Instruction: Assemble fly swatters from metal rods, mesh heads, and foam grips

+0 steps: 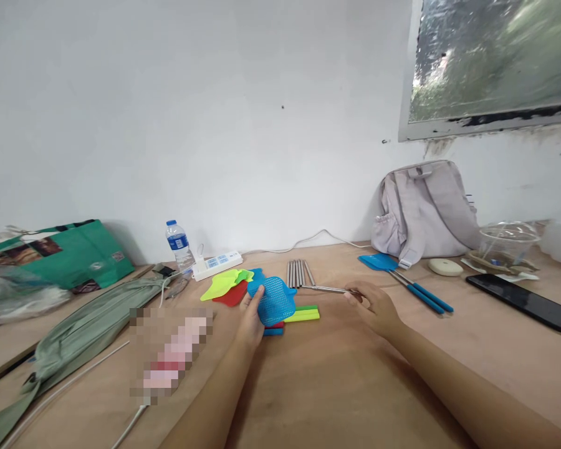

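My left hand (252, 319) pinches a blue perforated fly swatter head (277, 300) between thumb and fingers. A thin metal telescopic rod (327, 289) is gripped at its right end by my right hand (371, 307); its other end points left toward the swatter head. I cannot tell whether the two touch. Behind the held head lie yellow-green swatter heads (219, 284) and a red one (232, 294). Several metal rods (297, 273) are lined up at the back. Coloured handle grips, among them a yellow one (303, 316), lie beside my left hand, partly hidden.
Blue-handled fly swatters (418, 293) lie at the right, near a backpack (421, 212), a phone (526, 302), a white case (445, 267) and a plastic cup (508, 242). A bottle (179, 245), power strip (217, 264), green bag (91, 255) and grey-green cloth (88, 330) occupy the left.
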